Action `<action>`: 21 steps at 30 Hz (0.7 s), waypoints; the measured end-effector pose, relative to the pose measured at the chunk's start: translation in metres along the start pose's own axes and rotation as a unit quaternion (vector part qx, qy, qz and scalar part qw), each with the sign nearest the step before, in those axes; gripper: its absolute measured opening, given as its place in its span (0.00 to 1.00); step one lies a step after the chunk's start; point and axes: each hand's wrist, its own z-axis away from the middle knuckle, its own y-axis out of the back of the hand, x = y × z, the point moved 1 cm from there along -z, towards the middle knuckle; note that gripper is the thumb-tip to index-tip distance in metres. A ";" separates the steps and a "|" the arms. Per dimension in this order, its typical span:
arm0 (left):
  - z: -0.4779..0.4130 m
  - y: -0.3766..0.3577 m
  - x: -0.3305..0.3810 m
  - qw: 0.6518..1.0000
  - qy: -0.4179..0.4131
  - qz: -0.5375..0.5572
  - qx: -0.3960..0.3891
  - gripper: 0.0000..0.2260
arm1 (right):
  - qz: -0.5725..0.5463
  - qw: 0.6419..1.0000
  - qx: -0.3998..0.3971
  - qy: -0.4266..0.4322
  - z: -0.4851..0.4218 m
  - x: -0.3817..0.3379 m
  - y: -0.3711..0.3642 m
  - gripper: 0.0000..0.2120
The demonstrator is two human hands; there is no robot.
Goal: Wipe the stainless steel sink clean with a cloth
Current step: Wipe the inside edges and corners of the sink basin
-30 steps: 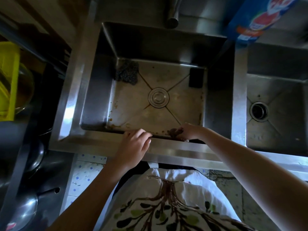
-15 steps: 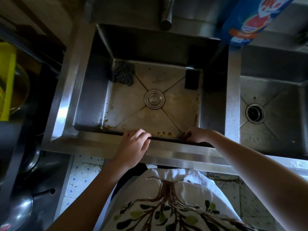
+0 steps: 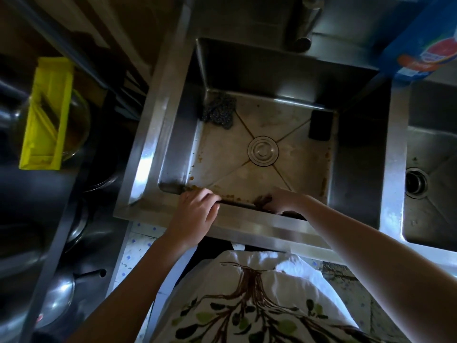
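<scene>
The stainless steel sink (image 3: 170,144) fills the middle of the view, its floor stained and dotted with brown crumbs along the near edge. My left hand (image 3: 195,214) grips the sink's front rim, fingers curled over the lip. Inside the basin against the near wall, my right hand (image 3: 284,200) holds a dark brown cloth (image 3: 263,200), pressed down on the floor. A round drain cover (image 3: 263,151) sits at the centre.
A grey scrubbing pad (image 3: 220,110) lies in the far left corner and a black block (image 3: 321,125) in the far right. A second basin (image 3: 430,169) lies right, a blue detergent bottle (image 3: 425,38) behind it. A yellow rack (image 3: 47,115) and pans (image 3: 57,298) stand left.
My right hand with the cloth slid right along the near edge, then came back left. The left hand kept its hold on the rim. The camera shifted, so the sink sits further right.
</scene>
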 end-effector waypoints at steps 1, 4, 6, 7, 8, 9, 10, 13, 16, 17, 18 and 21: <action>0.003 0.007 -0.014 1.000 0.010 -0.002 0.000 0.15 | 0.000 1.000 -0.002 0.011 -0.007 -0.017 -0.003 0.18; 0.006 0.013 -0.032 1.000 0.021 0.001 -0.001 0.17 | 0.021 1.000 -0.011 0.020 -0.015 -0.040 -0.004 0.24; 0.008 0.020 -0.046 0.999 0.031 0.010 -0.007 0.18 | 0.038 0.999 -0.017 0.032 -0.020 -0.058 -0.006 0.30; 0.010 0.023 -0.054 0.999 0.033 0.009 -0.006 0.18 | 0.033 0.999 -0.019 0.036 -0.021 -0.068 -0.007 0.32; 0.011 0.026 -0.062 0.999 0.033 0.005 -0.003 0.18 | 0.028 0.999 -0.016 0.041 -0.022 -0.078 -0.008 0.33; 0.012 0.030 -0.070 0.999 0.034 0.000 0.000 0.17 | 0.024 0.998 -0.011 0.050 -0.024 -0.085 -0.009 0.34; 0.013 0.033 -0.077 0.999 0.036 -0.004 0.003 0.16 | 0.024 0.998 -0.007 0.054 -0.027 -0.093 -0.009 0.33; 0.013 0.043 -0.094 0.999 0.042 -0.017 0.023 0.13 | -0.011 0.998 -0.013 0.052 -0.033 -0.118 -0.012 0.30; 0.009 0.053 -0.112 0.999 0.032 -0.025 0.036 0.11 | -0.049 0.997 -0.021 0.055 -0.038 -0.142 -0.014 0.22; 0.006 0.056 -0.117 0.999 0.031 -0.026 0.035 0.10 | -0.072 0.995 -0.029 0.055 -0.040 -0.150 -0.016 0.18; 0.004 0.059 -0.122 0.999 0.029 -0.030 0.032 0.10 | -0.084 0.994 -0.028 0.057 -0.042 -0.157 -0.017 0.15; -0.003 0.067 -0.133 0.999 0.011 -0.043 0.032 0.09 | -0.060 0.996 -0.023 0.061 -0.049 -0.176 -0.020 0.07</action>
